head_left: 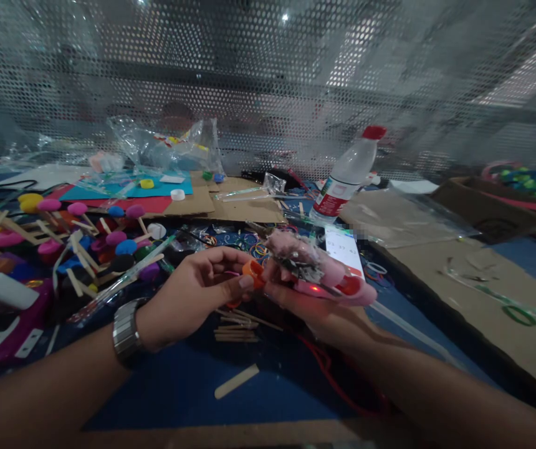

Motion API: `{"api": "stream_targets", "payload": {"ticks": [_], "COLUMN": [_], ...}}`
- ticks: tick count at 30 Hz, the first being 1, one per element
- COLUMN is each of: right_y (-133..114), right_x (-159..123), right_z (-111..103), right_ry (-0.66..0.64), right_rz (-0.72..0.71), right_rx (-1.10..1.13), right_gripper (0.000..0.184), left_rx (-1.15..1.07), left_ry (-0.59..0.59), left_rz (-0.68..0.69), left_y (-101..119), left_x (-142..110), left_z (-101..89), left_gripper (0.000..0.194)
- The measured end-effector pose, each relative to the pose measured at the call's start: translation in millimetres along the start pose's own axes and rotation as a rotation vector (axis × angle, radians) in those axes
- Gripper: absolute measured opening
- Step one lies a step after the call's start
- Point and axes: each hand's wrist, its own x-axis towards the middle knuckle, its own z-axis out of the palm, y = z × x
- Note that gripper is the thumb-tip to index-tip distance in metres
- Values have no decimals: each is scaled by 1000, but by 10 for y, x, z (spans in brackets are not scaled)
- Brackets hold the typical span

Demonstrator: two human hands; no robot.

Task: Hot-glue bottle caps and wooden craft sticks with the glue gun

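My left hand [202, 290], with a metal watch [129, 327] on its wrist, pinches a small orange bottle cap [252, 273] between thumb and fingers. Close against it, my right hand [312, 308] is closed around a pink hot glue gun [326, 271] with a small red light lit. Grimy residue coats the front part of the glue gun. Whether its nozzle touches the cap is hidden by my fingers. Below my hands, several wooden craft sticks [236, 330] lie stacked on the blue tabletop, and one loose craft stick [237, 381] lies nearer to me.
Many coloured caps on sticks [109, 246] are heaped at left, beside a purple device [20, 330]. A plastic bottle [345, 178] stands behind my right hand, near a phone [341, 249]. Cardboard [478, 293] covers the right side. A perforated metal screen [258, 75] rises behind.
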Motion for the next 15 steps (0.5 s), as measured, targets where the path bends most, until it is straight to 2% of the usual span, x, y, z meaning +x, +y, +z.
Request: {"api": "stream_targets", "payload": {"ticks": [4, 7, 11, 15], "right_y": [-30, -16, 26, 42], "right_x": [7, -1, -19, -37], "right_z": [9, 21, 31, 29], "right_ry": [18, -8, -25, -2], "right_rz": [-10, 4, 32, 12], "right_rx": [-26, 6, 39, 75], "right_gripper": [13, 17, 14, 16], "left_rx": [24, 69, 61, 53], "left_ry": [-11, -27, -66, -65], "left_rz": [-4, -12, -2, -23], "left_y": [-2, -17, -24, -13], "left_x": [1, 3, 2, 2], "left_z": [-5, -28, -39, -16], "left_gripper": [41, 34, 28, 33]}}
